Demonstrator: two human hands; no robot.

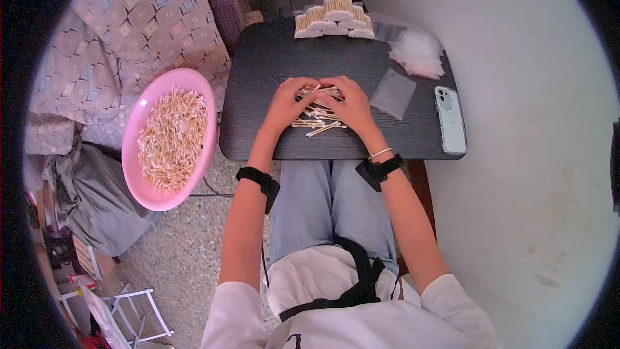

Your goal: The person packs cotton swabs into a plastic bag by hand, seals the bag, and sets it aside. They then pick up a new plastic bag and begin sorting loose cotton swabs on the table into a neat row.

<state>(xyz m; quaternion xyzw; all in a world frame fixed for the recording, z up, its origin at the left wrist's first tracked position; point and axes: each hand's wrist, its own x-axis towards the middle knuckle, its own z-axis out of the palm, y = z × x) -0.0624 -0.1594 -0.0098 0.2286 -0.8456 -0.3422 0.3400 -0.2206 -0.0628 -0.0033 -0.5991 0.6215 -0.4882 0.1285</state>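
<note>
On the black table, my left hand [290, 102] and my right hand [349, 103] curve inward around a small pile of cotton swabs [318, 116]. The fingers of both hands are bent round swabs at the far side of the pile, and the fingertips nearly meet. More loose swabs lie between my wrists, nearer the front edge. Just right of my right hand, a clear plastic bag [393, 94] lies flat. Part of the swabs is hidden under my fingers.
A pink basin [132, 155] full of swabs stands left of the black table [252, 58]. Packed swab bundles [338, 11] are stacked at the back edge. Clear bags [416, 53] lie at the back right, a phone [451, 119] at the right edge. A wall rises on the right.
</note>
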